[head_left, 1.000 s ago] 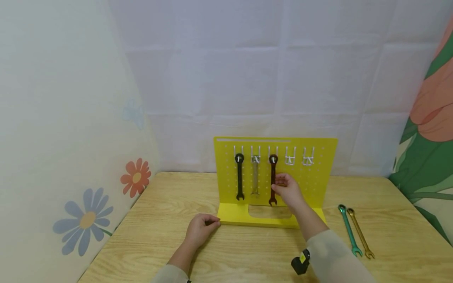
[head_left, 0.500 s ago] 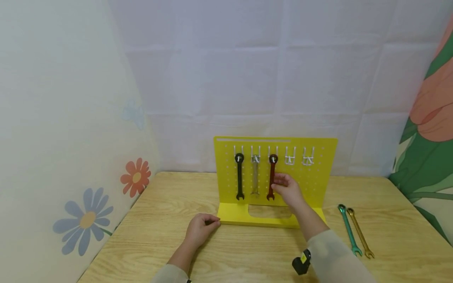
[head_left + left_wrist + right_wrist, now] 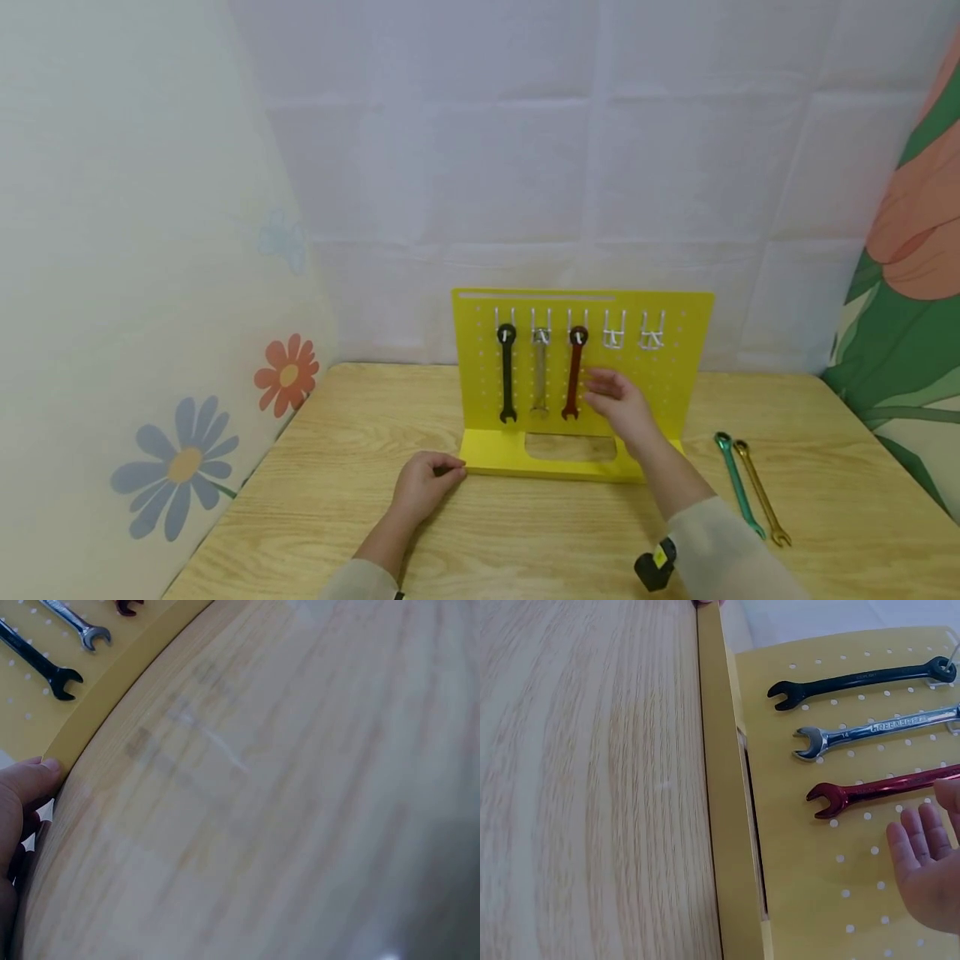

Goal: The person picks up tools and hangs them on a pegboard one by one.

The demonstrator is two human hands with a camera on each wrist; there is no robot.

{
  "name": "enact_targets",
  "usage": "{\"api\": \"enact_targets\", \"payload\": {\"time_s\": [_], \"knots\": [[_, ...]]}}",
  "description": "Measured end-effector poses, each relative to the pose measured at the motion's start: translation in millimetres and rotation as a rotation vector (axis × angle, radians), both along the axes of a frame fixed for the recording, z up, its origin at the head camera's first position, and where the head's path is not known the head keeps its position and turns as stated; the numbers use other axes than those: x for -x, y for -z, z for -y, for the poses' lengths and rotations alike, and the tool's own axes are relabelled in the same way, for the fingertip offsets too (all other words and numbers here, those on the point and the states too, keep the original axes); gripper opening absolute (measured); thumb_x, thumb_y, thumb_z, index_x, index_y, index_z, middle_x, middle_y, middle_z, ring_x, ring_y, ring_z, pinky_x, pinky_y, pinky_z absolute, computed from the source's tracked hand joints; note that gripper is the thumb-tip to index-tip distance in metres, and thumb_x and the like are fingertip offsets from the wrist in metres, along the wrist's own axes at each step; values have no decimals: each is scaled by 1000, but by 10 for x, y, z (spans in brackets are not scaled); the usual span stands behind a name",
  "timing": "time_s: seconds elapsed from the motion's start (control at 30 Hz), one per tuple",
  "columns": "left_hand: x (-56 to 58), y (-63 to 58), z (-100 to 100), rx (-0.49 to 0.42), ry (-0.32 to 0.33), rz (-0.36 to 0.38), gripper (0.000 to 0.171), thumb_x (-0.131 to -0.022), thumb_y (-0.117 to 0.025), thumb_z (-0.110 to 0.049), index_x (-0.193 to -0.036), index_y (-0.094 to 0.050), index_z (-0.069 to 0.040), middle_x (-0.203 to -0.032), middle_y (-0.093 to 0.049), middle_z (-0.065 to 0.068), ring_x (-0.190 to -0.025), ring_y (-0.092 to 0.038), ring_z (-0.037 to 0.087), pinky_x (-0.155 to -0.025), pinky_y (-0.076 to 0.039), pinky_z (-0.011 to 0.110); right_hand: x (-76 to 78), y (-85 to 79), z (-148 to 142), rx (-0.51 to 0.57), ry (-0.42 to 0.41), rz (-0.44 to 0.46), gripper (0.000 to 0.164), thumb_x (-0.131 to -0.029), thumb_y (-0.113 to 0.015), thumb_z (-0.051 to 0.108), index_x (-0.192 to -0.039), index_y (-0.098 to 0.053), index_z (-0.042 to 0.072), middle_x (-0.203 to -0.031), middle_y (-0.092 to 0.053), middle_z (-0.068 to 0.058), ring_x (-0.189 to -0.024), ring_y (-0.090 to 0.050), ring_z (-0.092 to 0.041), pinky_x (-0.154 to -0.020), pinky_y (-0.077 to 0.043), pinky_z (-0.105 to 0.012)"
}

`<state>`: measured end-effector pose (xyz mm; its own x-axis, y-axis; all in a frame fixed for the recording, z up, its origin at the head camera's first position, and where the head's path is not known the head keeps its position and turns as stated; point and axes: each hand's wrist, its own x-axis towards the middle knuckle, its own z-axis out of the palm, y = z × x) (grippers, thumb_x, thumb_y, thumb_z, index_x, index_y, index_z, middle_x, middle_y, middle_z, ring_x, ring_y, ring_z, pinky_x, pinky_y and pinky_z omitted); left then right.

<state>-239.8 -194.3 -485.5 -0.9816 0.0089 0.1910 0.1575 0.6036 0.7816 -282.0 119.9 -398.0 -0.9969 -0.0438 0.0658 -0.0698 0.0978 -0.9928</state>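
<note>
Here, right of centre, the red wrench [image 3: 573, 379] hangs on the yellow pegboard [image 3: 672, 385] near the right hand [image 3: 622, 408], whose fingers are loosely parted. Lower centre, the left hand [image 3: 423, 485] pinches the pegboard's base.

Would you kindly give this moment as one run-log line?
Left hand: holds yellow pegboard corner; Right hand: beside red wrench, not gripping; Hanging: black wrench, silver wrench, red wrench; Table: green wrench, gold wrench
</note>
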Motion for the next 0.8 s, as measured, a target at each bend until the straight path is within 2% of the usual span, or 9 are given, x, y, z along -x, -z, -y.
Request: {"api": "enact_targets", "payload": {"time_s": [0.1, 0.2, 0.43, 0.67, 0.8], "knots": [[2, -7, 2, 0, 3, 4, 5, -85, -76, -13, -85, -77, -8, -91, -75, 3, -86, -66, 15, -77, -52, 28, -23, 11, -66, -1, -10, -2, 47, -95, -56, 0, -140, -44, -3, -139, -50, -27, -121, -55, -25, -94, -50, -21], [2, -11, 3, -1, 2, 6, 6, -85, -76, -14, -85, -77, -8, -91, -75, 3, -86, -66, 14, -77, -52, 28, -65, 13, -131, -18, -13, -7, 48, -95, -57, 2, -140, -44, -3, -139, -51, -27, -118, -56, -21, -91, -50, -17], [-2, -6, 2, 2, -3, 6, 7, -84, -77, -15, -84, -77, -8, -90, -75, 3, -85, -65, 13, -77, -51, 27, -168, 34, -286, -67, -25, 5, 48, -96, -58, 7, -141, -43, -2, -138, -52, -26, -108, -58, -8, -89, -50, -16], [-6, -3, 3, 7, -2, -4, 9, -84, -77, -16, -84, -77, -7, -90, -75, 2, -86, -66, 14, -78, -52, 29, -284, 49, -438, -134, -28, 10, 47, -98, -57, 10, -142, -43, 0, -136, -53, -25, -110, -58, -12, -90, -51, -21], [-4, -4, 0, 12, -7, -7, 9, -84, -77, -16, -84, -77, -8, -91, -75, 2, -86, -65, 14, -79, -52, 29, -372, 53, -543, -165, -16, 10, 47, -99, -56, 11, -142, -43, -2, -135, -53, -26, -105, -58, -7, -88, -51, -20]]}}
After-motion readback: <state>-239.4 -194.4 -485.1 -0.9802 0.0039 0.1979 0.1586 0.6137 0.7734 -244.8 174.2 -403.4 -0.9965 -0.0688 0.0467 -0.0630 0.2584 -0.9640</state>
